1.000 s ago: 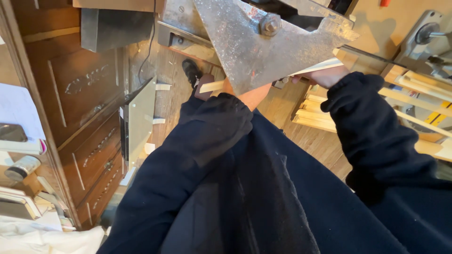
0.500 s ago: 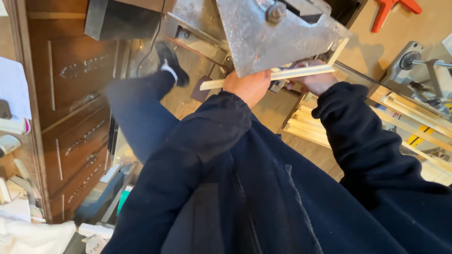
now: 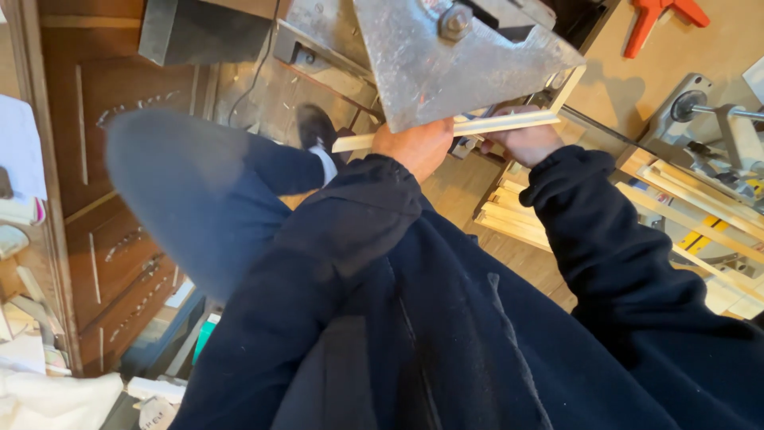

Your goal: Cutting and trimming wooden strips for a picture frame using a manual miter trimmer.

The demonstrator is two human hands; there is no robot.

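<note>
My left hand (image 3: 415,146) and my right hand (image 3: 525,142) both grip a thin pale wooden frame strip (image 3: 477,126) held level under a grey triangular metal machine plate (image 3: 454,60). A second strip of the frame (image 3: 567,86) rises at its right end, forming a corner. My raised leg in dark blue trousers (image 3: 187,191) lifts at the left, with its black shoe (image 3: 317,127) near the machine base. Dark sleeves cover both arms.
A stack of pale wooden strips (image 3: 509,215) lies under my right arm. A mitre saw (image 3: 716,119) with more strips stands at the right. An orange clamp (image 3: 652,20) lies at the top right. Brown wooden drawers (image 3: 95,223) fill the left.
My leg has lifted higher and swung toward the left. The view has shifted, showing more of the saw and the clamp. Both hands keep their hold on the frame strip.
</note>
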